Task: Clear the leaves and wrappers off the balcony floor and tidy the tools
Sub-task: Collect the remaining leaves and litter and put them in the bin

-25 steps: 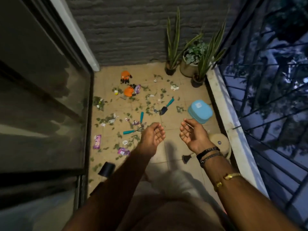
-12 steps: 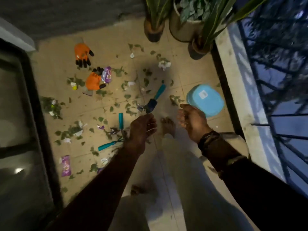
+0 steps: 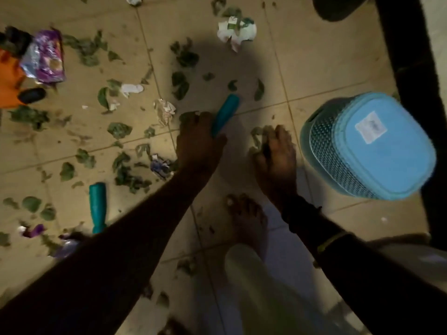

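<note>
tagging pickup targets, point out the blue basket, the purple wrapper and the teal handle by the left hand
blue basket (image 3: 387, 163): head view, on its upturned base
purple wrapper (image 3: 47, 60): head view, middle of the pack
teal handle (image 3: 227, 111): head view, on its exposed upper half

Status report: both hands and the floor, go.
Left hand over teal trowel, grip unclear. Right hand on leaf clump, likewise. Wrappers, leaves across floor. Upturned blue basket beside right hand.

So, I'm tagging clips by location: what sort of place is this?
Likely a balcony or patio floor: beige tiles littered with leaves, a teal-handled garden tool, a dark pot at the top edge.
</note>
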`<action>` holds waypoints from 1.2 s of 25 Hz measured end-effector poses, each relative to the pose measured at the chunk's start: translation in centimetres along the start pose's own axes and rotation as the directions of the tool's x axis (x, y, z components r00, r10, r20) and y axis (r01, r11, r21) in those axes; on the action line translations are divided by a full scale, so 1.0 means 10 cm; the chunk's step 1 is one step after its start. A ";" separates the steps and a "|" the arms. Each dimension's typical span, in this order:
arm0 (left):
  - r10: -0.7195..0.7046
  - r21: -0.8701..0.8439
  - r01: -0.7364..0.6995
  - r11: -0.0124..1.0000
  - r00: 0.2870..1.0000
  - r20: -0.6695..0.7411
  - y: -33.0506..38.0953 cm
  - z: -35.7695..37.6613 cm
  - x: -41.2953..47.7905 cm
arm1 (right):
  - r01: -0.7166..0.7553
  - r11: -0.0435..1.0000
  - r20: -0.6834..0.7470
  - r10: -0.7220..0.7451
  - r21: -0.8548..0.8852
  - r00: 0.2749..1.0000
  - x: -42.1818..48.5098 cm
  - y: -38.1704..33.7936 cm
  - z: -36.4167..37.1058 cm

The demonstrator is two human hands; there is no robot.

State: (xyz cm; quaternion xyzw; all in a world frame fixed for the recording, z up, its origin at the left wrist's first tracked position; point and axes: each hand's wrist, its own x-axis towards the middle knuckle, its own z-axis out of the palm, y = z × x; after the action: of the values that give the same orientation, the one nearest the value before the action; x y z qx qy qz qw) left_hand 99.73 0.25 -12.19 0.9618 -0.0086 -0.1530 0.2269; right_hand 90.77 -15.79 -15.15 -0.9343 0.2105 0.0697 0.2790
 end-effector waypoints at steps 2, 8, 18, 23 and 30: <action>0.090 0.123 -0.091 0.988 0.996 0.013 -0.12 0.14 0.16 | -0.044 0.990 -0.034 0.040 -0.131 0.999 0.07 0.10 0.27; 0.157 -0.058 -0.157 0.986 0.988 -0.013 -0.02 -0.25 0.59 | 0.263 0.964 -0.129 -0.266 -0.036 0.955 -0.16 -0.13 0.49; 0.012 -0.353 -0.014 0.936 1.000 -0.006 0.40 0.05 0.27 | 0.151 0.901 -0.491 0.076 0.407 0.868 0.05 -0.23 -0.26; 0.074 -0.217 -0.027 0.976 0.975 0.211 0.72 0.76 0.02 | 0.246 0.902 -0.310 -0.135 0.354 0.941 0.43 -0.72 -0.39; 0.081 -0.319 -0.097 0.943 0.995 -0.061 0.07 0.36 0.20 | 0.062 0.997 0.021 -0.063 0.051 0.998 1.30 -0.99 0.13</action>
State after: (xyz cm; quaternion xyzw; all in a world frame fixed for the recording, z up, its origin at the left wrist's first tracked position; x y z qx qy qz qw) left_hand 100.59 -2.14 -15.52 0.9138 -0.0216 -0.1193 0.3876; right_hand 106.74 -12.20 -14.62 -0.9322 0.1797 0.0662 0.3070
